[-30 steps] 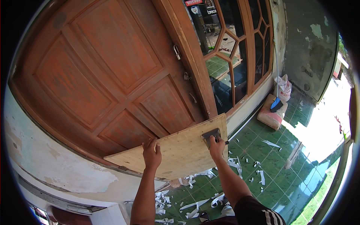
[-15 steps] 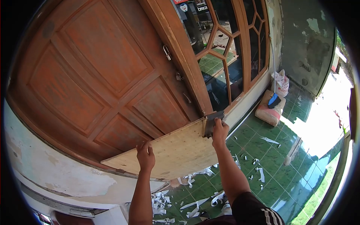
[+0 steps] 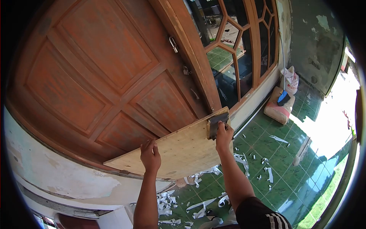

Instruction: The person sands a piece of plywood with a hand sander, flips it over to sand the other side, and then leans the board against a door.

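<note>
Black with white stripes, a sleeve point(image 3: 263, 214) covers the upper part of the right arm. White strips point(image 3: 166, 202) lie scattered on the green floor point(image 3: 263, 139), below and beside the board point(image 3: 183, 152). The board, pale wood, stands tilted across the lower part of the door point(image 3: 106, 53), its left end lower in view than its right. The left hand point(image 3: 151, 156) is at its upper edge, fingers up and slightly bent; whether they clasp it I cannot tell. The right hand point(image 3: 224, 137) grips a dark, flat pad point(image 3: 218, 123) at the board's right end. Behind is the red-brown door, its finish patchy, with the window point(image 3: 225, 57) to its right. Farther off, a broom point(image 3: 283, 98) stands with its blue and black head on a brown sack point(image 3: 277, 108), just beside a white sack point(image 3: 292, 82).
</note>
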A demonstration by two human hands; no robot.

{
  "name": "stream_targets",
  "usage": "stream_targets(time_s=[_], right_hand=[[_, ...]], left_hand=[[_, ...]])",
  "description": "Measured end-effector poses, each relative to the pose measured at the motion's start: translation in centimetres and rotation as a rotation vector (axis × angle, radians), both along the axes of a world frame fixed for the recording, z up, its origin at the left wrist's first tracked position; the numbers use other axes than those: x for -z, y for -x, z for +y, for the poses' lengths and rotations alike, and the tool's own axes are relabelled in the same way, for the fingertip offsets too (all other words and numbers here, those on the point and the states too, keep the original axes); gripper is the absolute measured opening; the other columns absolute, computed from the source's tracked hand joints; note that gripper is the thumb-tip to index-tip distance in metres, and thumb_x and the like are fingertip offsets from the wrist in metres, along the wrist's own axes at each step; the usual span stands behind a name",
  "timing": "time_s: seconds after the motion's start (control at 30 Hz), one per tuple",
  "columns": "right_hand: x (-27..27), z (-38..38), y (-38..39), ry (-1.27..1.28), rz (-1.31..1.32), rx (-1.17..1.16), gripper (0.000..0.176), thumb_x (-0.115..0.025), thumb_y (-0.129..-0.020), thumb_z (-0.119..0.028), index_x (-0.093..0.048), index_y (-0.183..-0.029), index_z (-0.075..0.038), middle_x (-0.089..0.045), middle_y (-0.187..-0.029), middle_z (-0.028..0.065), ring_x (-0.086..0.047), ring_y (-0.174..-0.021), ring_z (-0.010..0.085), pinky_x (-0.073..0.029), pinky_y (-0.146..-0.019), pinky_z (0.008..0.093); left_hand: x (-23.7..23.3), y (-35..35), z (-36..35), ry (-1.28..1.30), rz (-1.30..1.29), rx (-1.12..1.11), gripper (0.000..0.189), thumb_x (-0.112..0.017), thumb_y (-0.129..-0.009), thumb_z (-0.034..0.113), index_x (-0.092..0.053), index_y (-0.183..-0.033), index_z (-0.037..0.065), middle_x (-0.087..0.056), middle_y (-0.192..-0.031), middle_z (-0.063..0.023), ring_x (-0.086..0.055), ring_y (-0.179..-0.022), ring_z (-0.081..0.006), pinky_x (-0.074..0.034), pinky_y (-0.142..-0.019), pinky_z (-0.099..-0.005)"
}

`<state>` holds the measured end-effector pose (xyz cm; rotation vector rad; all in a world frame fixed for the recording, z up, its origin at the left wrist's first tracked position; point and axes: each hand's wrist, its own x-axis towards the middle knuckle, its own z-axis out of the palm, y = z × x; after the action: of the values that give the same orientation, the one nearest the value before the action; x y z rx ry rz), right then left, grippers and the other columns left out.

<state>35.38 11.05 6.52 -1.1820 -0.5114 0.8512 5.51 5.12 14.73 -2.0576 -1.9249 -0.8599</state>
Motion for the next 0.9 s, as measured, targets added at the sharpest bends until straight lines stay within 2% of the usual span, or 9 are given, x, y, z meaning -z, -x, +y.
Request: stream_targets(time_s=[0.07, 0.2, 0.3, 0.37, 0.47, 0.63, 0.7, 0.8, 0.9], right_hand=[[2.6, -0.7, 1.4, 0.005, -0.172, 0.06, 0.038, -0.066, -0.09, -0.027, -0.069, -0.082, 0.011, -0.062, -0.064, 0.008, -0.053, -0.058, 0.0169, -0.042, -0.058, 0.0372], [15.7, -0.5, 5.3, 0.144, 0.035, -0.005, 0.04, -0.067, -0.09, -0.028, -0.071, -0.087, 0.012, -0.066, -0.064, 0.0128, -0.06, -0.063, 0.0196, -0.048, -0.064, 0.0381], [7.4, -1.2, 3.7, 0.115, -0.414, 0.06, 0.038, -0.069, -0.089, -0.028, -0.072, -0.088, 0.01, -0.065, -0.063, 0.0107, -0.062, -0.061, 0.0204, -0.047, -0.062, 0.0387], [1.8, -1.3, 3.1, 0.043, -0.375, 0.046, 0.036, -0.07, -0.089, -0.028, -0.072, -0.086, 0.008, -0.064, -0.062, 0.0077, -0.061, -0.058, 0.0196, -0.046, -0.058, 0.0381], [1.8, -1.2, 3.3, 0.0, -0.183, -0.027, 0.034, -0.071, -0.089, -0.026, -0.071, -0.084, 0.007, -0.061, -0.06, 0.0068, -0.06, -0.056, 0.0178, -0.045, -0.056, 0.0367], [26.5, -1.6, 7.3, 0.026, -0.26, 0.027, 0.033, -0.07, -0.088, -0.026, -0.071, -0.083, 0.007, -0.063, -0.06, 0.0094, -0.062, -0.057, 0.0198, -0.047, -0.057, 0.0385], [31.8, -2.1, 7.8, 0.116, -0.358, 0.069, 0.037, -0.07, -0.089, -0.028, -0.07, -0.083, 0.009, -0.062, -0.06, 0.01, -0.057, -0.057, 0.0165, -0.045, -0.056, 0.038], [29.5, -0.9, 6.8, 0.075, -0.517, 0.041, 0.041, -0.072, -0.086, -0.034, -0.074, -0.088, 0.007, -0.069, -0.068, 0.0211, -0.066, -0.06, 0.0274, -0.049, -0.061, 0.0406], [20.4, -0.6, 5.3, -0.008, -0.354, -0.004, 0.041, -0.071, -0.089, -0.031, -0.071, -0.082, 0.009, -0.064, -0.061, 0.0117, -0.057, -0.057, 0.0165, -0.044, -0.056, 0.0383]], left_hand=[[-0.4, 0.1, -0.2, 0.013, -0.007, 0.021, 0.029, -0.057, -0.103, 0.02, -0.071, -0.124, 0.006, -0.072, -0.12, -0.0165, -0.064, -0.119, -0.0352, -0.04, -0.114, -0.0536], [-1.8, 1.5, -0.6, 0.022, 0.01, 0.159, 0.029, -0.059, -0.101, 0.02, -0.071, -0.122, 0.004, -0.072, -0.118, -0.0171, -0.064, -0.116, -0.0349, -0.045, -0.107, -0.0544], [-3.0, 4.1, -1.4, 0.045, 0.119, 0.072, 0.029, -0.059, -0.102, 0.022, -0.071, -0.119, 0.002, -0.07, -0.119, -0.0171, -0.064, -0.113, -0.036, -0.045, -0.107, -0.0554], [-0.5, 8.8, -1.3, -0.019, 0.137, -0.025, 0.031, -0.058, -0.103, 0.025, -0.07, -0.118, 0.001, -0.069, -0.118, -0.0179, -0.062, -0.113, -0.0378, -0.041, -0.111, -0.0547], [1.7, 9.2, -0.8, -0.191, 0.1, 0.039, 0.034, -0.057, -0.105, 0.029, -0.069, -0.12, 0.001, -0.068, -0.112, -0.0172, -0.061, -0.112, -0.038, -0.035, -0.116, -0.0545], [4.8, 9.1, 0.5, -0.387, 0.11, -0.04, 0.038, -0.059, -0.104, 0.033, -0.068, -0.12, 0.0, -0.067, -0.113, -0.0148, -0.059, -0.112, -0.0348, -0.035, -0.114, -0.0527], [5.7, 9.1, 0.9, -0.454, 0.104, -0.047, 0.04, -0.059, -0.104, 0.035, -0.068, -0.119, -0.001, -0.067, -0.112, -0.0147, -0.059, -0.112, -0.0345, -0.036, -0.114, -0.0509], [6.1, 9.5, 2.1, -0.559, 0.106, -0.05, 0.046, -0.061, -0.103, 0.04, -0.068, -0.122, -0.002, -0.067, -0.117, -0.0157, -0.059, -0.116, -0.0341, -0.037, -0.114, -0.0475], [6.8, 10.1, 2.7, -0.602, 0.038, -0.053, 0.054, -0.062, -0.102, 0.046, -0.067, -0.128, -0.001, -0.067, -0.125, -0.0182, -0.059, -0.122, -0.0345, -0.038, -0.113, -0.0448]])
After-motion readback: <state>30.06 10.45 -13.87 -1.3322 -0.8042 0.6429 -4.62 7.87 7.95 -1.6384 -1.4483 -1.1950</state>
